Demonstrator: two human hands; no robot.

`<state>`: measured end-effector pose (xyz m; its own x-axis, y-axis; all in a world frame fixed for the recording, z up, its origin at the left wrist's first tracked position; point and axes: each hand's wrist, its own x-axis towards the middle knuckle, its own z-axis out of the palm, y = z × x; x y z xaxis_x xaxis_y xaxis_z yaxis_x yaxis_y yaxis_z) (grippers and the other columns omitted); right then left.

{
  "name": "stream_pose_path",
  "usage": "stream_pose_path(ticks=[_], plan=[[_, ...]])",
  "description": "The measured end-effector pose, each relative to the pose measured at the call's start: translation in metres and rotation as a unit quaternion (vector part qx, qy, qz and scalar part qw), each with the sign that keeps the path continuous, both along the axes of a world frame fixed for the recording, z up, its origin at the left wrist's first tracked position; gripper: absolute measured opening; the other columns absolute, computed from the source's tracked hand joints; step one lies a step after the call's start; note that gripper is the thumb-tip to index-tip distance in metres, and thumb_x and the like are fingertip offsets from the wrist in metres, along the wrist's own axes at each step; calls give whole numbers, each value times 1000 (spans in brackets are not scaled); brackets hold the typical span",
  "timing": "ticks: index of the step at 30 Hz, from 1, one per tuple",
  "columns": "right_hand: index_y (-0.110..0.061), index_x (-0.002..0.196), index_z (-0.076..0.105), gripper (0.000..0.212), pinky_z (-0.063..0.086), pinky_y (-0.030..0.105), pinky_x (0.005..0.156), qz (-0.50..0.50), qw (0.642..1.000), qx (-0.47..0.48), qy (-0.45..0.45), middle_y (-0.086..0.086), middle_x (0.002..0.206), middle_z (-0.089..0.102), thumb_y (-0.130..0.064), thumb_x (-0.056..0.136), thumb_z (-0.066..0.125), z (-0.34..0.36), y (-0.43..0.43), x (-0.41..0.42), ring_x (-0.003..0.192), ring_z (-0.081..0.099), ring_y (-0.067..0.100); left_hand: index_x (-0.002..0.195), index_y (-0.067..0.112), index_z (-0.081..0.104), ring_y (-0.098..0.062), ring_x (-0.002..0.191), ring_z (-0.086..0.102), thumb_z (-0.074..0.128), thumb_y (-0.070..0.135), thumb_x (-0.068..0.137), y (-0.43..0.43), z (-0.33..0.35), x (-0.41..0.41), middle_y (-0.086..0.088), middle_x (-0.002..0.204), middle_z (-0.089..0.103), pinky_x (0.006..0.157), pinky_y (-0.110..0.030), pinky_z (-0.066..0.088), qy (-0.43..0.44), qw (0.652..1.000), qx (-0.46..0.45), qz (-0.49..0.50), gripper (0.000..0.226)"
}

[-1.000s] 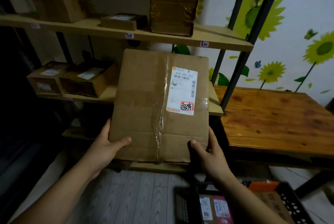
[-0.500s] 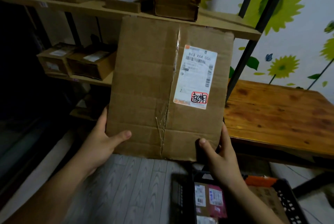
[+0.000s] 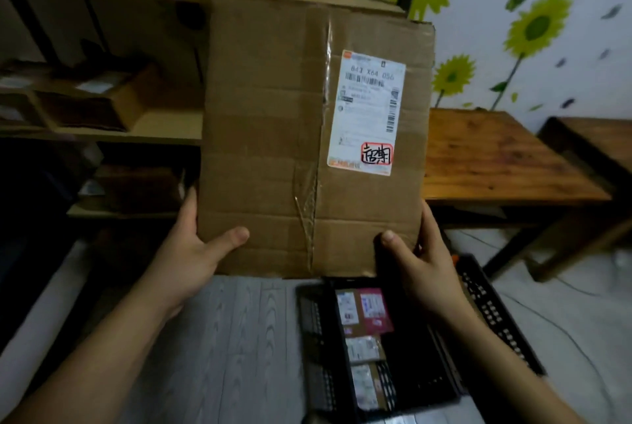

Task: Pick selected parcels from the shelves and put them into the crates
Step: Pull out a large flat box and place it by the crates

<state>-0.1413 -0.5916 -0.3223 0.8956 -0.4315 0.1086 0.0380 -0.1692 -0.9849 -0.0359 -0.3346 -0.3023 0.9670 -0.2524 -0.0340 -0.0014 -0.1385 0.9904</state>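
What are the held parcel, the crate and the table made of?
Parcel: brown corrugated cardboard, matte, creased, with clear tape along the seam. Crate: probably black plastic, judging by its perforated walls. Table: wood, with visible grain and a slight sheen.

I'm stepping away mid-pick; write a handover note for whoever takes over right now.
Left hand grips the cardboard parcel at its lower left, thumb in front.
Right hand grips its lower right corner.
Parcel is in the air, label facing the camera, above the black crate on the floor.
Done: parcel off the shelves; crate holds several small parcels.
Left: lower it into the crate.
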Motion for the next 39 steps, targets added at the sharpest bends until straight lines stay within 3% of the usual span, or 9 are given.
stream_pose_path(ticks=[4, 7, 12, 15, 17, 21, 29, 35, 39], plan=[[-34, 145, 35, 70, 50, 35, 98, -59, 998, 4, 22, -10, 132, 58, -30, 85, 71, -9, -22, -55, 118, 59, 7, 145, 40, 18, -4, 108, 51, 70, 34, 75, -33, -9, -28, 15, 121, 50, 91, -28, 43, 36, 997, 20, -62, 87], [-41, 138, 40, 69, 51, 49, 95, -109, 990, 15, 82, -10, 126, 61, -43, 76, 68, -19, -42, -82, 113, 61, 13, 147, 38, 15, -9, 111, 46, 68, 33, 80, -61, -15, -48, 12, 123, 45, 93, -29, 39, 56, 994, 45, -83, 85], [-32, 135, 41, 48, 51, 26, 58, -173, 970, 10, 170, -2, 117, 61, -34, 91, 60, -26, -104, -130, 93, 63, 18, 146, 30, 21, -12, 108, 47, 63, 36, 86, -142, -25, -88, 8, 125, 49, 91, -28, 39, 84, 982, 109, -132, 73], [-24, 140, 38, 55, 53, 38, 84, -183, 956, -9, 228, -1, 127, 57, -39, 91, 60, -36, -153, -165, 106, 59, 20, 147, 30, 19, -18, 115, 50, 61, 43, 86, -194, -40, -112, 1, 135, 48, 91, -31, 41, 113, 966, 160, -167, 74], [-26, 142, 35, 61, 51, 41, 91, -182, 947, -16, 263, -3, 128, 55, -44, 90, 60, -42, -190, -190, 108, 58, 20, 147, 31, 16, -20, 115, 49, 59, 47, 86, -231, -50, -133, 0, 138, 45, 89, -33, 42, 139, 955, 182, -188, 77], [-31, 145, 28, 66, 54, 44, 89, -173, 939, 3, 298, -1, 128, 54, -51, 89, 57, -53, -259, -232, 104, 60, 21, 147, 30, 18, -18, 108, 50, 59, 44, 87, -306, -64, -173, 0, 133, 47, 94, -36, 44, 175, 947, 189, -193, 74], [-37, 142, 28, 78, 59, 48, 77, -125, 931, 28, 340, -2, 124, 53, -59, 78, 66, -83, -349, -247, 100, 63, 23, 144, 42, 11, -25, 100, 57, 53, 55, 86, -386, -107, -197, 2, 118, 48, 74, -45, 58, 209, 930, 251, -172, 72], [-32, 148, 19, 77, 55, 46, 87, -111, 910, 18, 398, 4, 137, 49, -56, 86, 59, -125, -408, -218, 107, 60, 26, 144, 43, 6, -26, 107, 54, 55, 57, 85, -444, -154, -176, 3, 129, 44, 71, -48, 58, 251, 914, 257, -189, 78], [-40, 151, 3, 78, 46, 48, 101, -79, 901, -13, 427, 3, 147, 40, -55, 92, 51, -155, -458, -201, 118, 55, 27, 144, 46, -15, -28, 117, 51, 53, 58, 85, -493, -186, -167, 4, 150, 31, 70, -48, 58, 254, 906, 270, -205, 91]])
